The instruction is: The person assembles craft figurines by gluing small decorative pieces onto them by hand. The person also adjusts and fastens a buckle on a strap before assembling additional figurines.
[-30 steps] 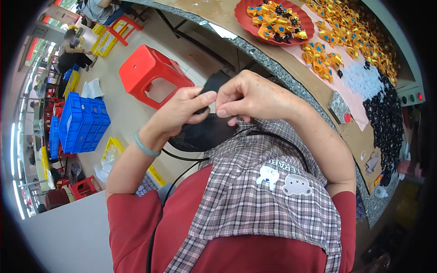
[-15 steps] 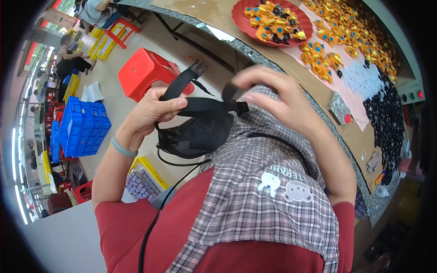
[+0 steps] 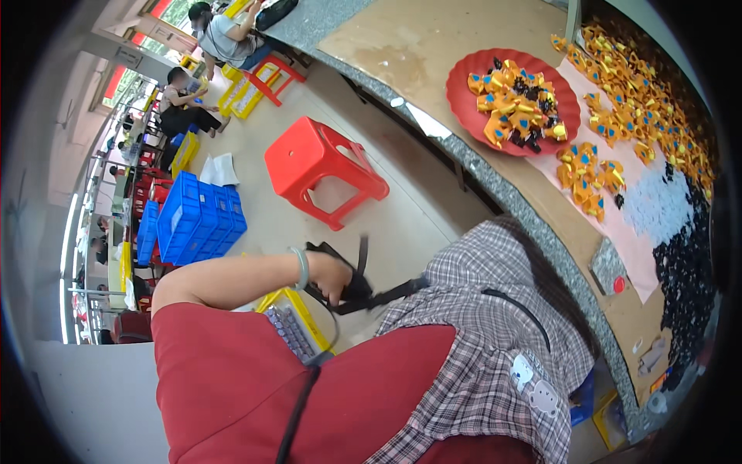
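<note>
My left hand (image 3: 332, 277), a pale green bangle on its wrist, is out to the left of my waist. Its fingers close round a black mesh pouch (image 3: 357, 289), mostly hidden by the hand. A black strap (image 3: 393, 295) runs from the pouch to the front of my checked apron (image 3: 456, 267). One loose strap end (image 3: 363, 251) sticks up beside the pouch. A thin black cable (image 3: 300, 410) crosses my red shirt. My right hand is out of view.
A red stool (image 3: 297, 158) stands ahead of my left hand. Stacked blue crates (image 3: 197, 220) and a yellow-rimmed tray (image 3: 309, 321) lie to the left. On the right, the stone-edged table (image 3: 533, 205) bears a red plate (image 3: 464, 100) and heaps of orange pieces (image 3: 649, 85). People sit farther off.
My left hand has swung down and outward with the pouch, its wrist turned. My right hand has left the strap and the view. The whole view has shifted, showing more of the stool.
</note>
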`<act>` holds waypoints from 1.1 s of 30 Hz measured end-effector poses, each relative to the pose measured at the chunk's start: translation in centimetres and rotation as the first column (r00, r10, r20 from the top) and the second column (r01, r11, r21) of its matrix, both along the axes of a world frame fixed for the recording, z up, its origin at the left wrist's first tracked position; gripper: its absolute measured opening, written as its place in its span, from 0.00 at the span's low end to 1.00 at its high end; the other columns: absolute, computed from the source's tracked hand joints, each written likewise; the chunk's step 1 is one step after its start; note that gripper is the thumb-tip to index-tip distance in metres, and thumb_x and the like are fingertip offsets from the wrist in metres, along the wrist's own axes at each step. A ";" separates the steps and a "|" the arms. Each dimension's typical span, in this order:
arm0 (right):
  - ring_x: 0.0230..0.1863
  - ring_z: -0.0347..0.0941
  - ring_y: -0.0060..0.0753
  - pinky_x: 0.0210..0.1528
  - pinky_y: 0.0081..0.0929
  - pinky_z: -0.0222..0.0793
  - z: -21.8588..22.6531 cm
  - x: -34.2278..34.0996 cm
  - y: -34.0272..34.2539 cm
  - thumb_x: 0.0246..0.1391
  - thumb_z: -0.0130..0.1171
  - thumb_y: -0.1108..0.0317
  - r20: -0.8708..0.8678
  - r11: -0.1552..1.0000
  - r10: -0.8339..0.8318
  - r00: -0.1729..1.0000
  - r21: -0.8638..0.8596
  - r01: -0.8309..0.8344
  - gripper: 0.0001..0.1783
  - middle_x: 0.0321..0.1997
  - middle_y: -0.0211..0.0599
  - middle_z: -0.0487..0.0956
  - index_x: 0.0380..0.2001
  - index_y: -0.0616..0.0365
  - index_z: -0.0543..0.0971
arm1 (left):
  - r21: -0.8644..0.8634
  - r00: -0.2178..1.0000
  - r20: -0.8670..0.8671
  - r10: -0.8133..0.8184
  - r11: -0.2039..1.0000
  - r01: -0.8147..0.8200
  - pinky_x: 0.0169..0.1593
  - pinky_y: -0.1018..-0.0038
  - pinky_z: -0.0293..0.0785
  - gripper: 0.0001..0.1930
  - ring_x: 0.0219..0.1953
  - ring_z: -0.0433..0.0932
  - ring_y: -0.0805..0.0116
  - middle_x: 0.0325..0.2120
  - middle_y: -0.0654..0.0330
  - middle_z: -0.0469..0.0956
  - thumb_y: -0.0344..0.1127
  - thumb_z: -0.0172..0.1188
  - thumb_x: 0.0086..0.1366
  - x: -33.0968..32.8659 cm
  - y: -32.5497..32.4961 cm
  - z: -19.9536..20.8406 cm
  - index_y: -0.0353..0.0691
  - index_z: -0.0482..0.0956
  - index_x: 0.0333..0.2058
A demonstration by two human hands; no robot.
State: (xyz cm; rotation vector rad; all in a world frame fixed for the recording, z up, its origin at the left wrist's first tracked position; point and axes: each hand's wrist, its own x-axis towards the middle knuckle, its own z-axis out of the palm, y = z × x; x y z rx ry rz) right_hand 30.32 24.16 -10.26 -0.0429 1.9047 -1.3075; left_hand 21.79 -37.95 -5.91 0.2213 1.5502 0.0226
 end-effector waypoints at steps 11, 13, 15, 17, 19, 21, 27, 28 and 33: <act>0.21 0.70 0.17 0.23 0.16 0.64 -2.6 -1.8 3.3 0.59 0.55 0.71 0.064 0.982 -0.101 0.993 -0.150 0.110 0.07 0.20 0.26 0.75 0.33 0.65 0.78 | 0.244 0.680 0.329 0.655 0.637 -0.731 0.42 0.68 0.75 0.23 0.40 0.79 0.62 0.37 0.53 0.82 0.48 0.65 0.56 13.8 1.4 -6.8 0.36 0.80 0.43; 0.20 0.70 0.17 0.23 0.16 0.64 -2.8 -2.4 3.6 0.59 0.55 0.71 0.070 0.977 -0.109 0.992 -0.176 0.119 0.07 0.20 0.26 0.75 0.33 0.65 0.78 | 0.222 0.679 0.333 0.654 0.645 -0.731 0.42 0.68 0.75 0.23 0.41 0.79 0.62 0.38 0.53 0.81 0.48 0.65 0.56 14.2 1.8 -7.5 0.36 0.80 0.44; 0.20 0.70 0.17 0.23 0.16 0.64 -3.0 -3.3 3.9 0.59 0.55 0.71 0.073 0.972 -0.103 0.992 -0.202 0.116 0.07 0.21 0.26 0.75 0.33 0.64 0.78 | 0.192 0.671 0.340 0.659 0.650 -0.736 0.44 0.67 0.74 0.24 0.42 0.78 0.62 0.40 0.53 0.81 0.48 0.65 0.56 13.8 4.1 -9.3 0.36 0.79 0.45; 0.20 0.69 0.17 0.23 0.16 0.64 -3.2 -4.0 4.3 0.59 0.55 0.71 0.078 0.968 -0.100 0.992 -0.223 0.115 0.07 0.21 0.26 0.75 0.33 0.64 0.78 | 0.163 0.663 0.351 0.662 0.654 -0.739 0.45 0.67 0.74 0.25 0.44 0.77 0.62 0.41 0.53 0.80 0.48 0.66 0.55 12.7 4.0 -10.1 0.36 0.78 0.46; 0.20 0.69 0.17 0.23 0.16 0.64 -3.3 -4.2 4.5 0.59 0.55 0.70 0.085 0.963 -0.103 0.991 -0.243 0.121 0.07 0.21 0.26 0.75 0.33 0.64 0.78 | 0.132 0.657 0.364 0.660 0.662 -0.738 0.47 0.67 0.73 0.26 0.45 0.77 0.62 0.43 0.53 0.79 0.48 0.66 0.55 13.4 3.7 -10.6 0.36 0.77 0.48; 0.20 0.69 0.17 0.23 0.16 0.63 -3.4 -4.3 4.5 0.59 0.55 0.70 0.094 0.956 -0.112 0.989 -0.262 0.133 0.07 0.21 0.26 0.75 0.34 0.64 0.78 | 0.101 0.655 0.379 0.654 0.674 -0.732 0.48 0.66 0.72 0.27 0.46 0.76 0.62 0.45 0.53 0.78 0.47 0.67 0.55 15.3 3.5 -11.2 0.36 0.76 0.49; 0.20 0.68 0.17 0.22 0.16 0.63 -3.5 -4.7 4.0 0.60 0.54 0.69 0.119 0.935 -0.133 0.984 -0.314 0.165 0.07 0.22 0.27 0.75 0.34 0.63 0.78 | 0.012 0.641 0.423 0.640 0.704 -0.710 0.53 0.65 0.71 0.30 0.50 0.74 0.62 0.50 0.53 0.76 0.47 0.68 0.55 16.9 4.2 -14.3 0.36 0.74 0.52; 0.19 0.68 0.17 0.22 0.16 0.63 -3.5 -4.7 3.9 0.60 0.54 0.69 0.122 0.931 -0.141 0.983 -0.321 0.173 0.07 0.22 0.27 0.74 0.34 0.63 0.78 | -0.001 0.642 0.431 0.635 0.711 -0.703 0.53 0.65 0.70 0.31 0.51 0.73 0.62 0.51 0.53 0.76 0.47 0.68 0.55 17.1 3.9 -14.6 0.36 0.74 0.53; 0.19 0.67 0.17 0.22 0.16 0.63 -3.3 -4.7 3.5 0.60 0.54 0.69 0.138 0.909 -0.171 0.976 -0.359 0.210 0.08 0.23 0.27 0.74 0.35 0.63 0.77 | 0.203 0.758 0.420 0.499 0.762 -0.615 0.56 0.64 0.70 0.31 0.53 0.72 0.60 0.54 0.52 0.74 0.46 0.68 0.56 18.3 2.1 -16.1 0.36 0.72 0.55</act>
